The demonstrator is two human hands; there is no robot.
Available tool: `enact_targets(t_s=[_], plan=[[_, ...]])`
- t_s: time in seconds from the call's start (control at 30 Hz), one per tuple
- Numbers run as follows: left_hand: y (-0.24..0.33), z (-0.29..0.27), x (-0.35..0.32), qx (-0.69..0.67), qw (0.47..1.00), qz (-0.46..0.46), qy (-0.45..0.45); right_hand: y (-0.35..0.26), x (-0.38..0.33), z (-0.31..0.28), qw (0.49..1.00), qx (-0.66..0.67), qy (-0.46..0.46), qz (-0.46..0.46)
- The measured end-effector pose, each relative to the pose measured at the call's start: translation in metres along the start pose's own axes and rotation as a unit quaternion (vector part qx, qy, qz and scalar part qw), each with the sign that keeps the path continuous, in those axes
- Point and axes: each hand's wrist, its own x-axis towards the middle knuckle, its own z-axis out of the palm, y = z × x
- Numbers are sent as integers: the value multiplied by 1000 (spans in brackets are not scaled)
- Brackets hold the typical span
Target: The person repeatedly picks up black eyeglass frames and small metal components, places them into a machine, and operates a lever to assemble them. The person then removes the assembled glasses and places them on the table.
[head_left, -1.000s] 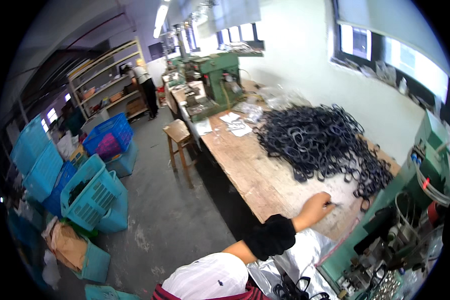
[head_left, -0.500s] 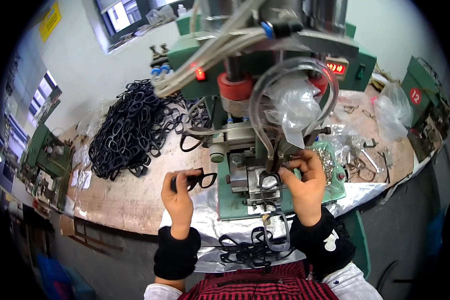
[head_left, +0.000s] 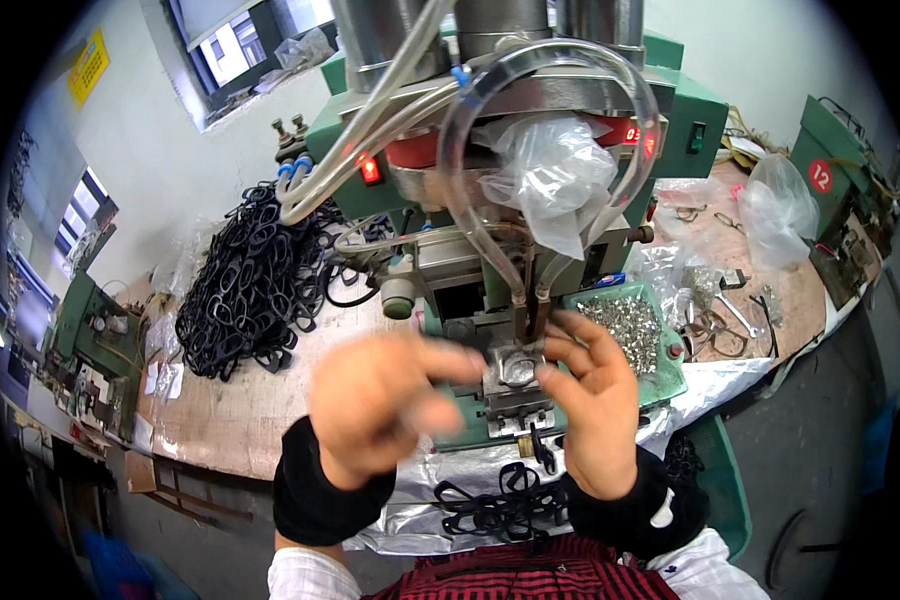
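Black spectacle frame (head_left: 542, 450) stands nearly edge-on at the front of the metal fixture (head_left: 518, 372), its lower part dangling over the near side of the green press (head_left: 705, 120). The person's right hand (head_left: 595, 410) is beside that fixture, thumb and fingers curled toward its top with a gap between them. The left hand (head_left: 380, 405) reaches in from the other side, fingers pointing at the fixture. Motion blurs the left hand and the right fingertips overlap dark machine parts, so I cannot tell whether either is grasping anything or is free.

More frames of the kind lie in a loose tangle (head_left: 500, 500) on silver foil (head_left: 410, 515) at the table's front edge, and a large dark heap (head_left: 250, 290) sits to the left of the press. A green tray (head_left: 678, 380) of small metal pieces (head_left: 620, 330) is just to the right of the fixture.

The frame should be light and fairly stiff, probably plastic, with smooth rims that could slide in bare fingers. The bridge and thin rims look the likeliest to bend or crack; a pinch at a thick outer corner seems safest. Those in the tangle may hook together, so lifting one by its rim calls for a gentle shake.
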Motion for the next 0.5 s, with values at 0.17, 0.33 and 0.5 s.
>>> enact_targets(t_s=[0.17,0.33,0.5], plan=[[26,53,-17,120,955,192,-189,-2,31,-56,940,-307,-48,-144],[26,58,-30,137,958,179,-178,25,49,-143,905,-325,173,-213],[20,62,-42,101,971,180,-123,40,2,-182,813,-536,121,-192]])
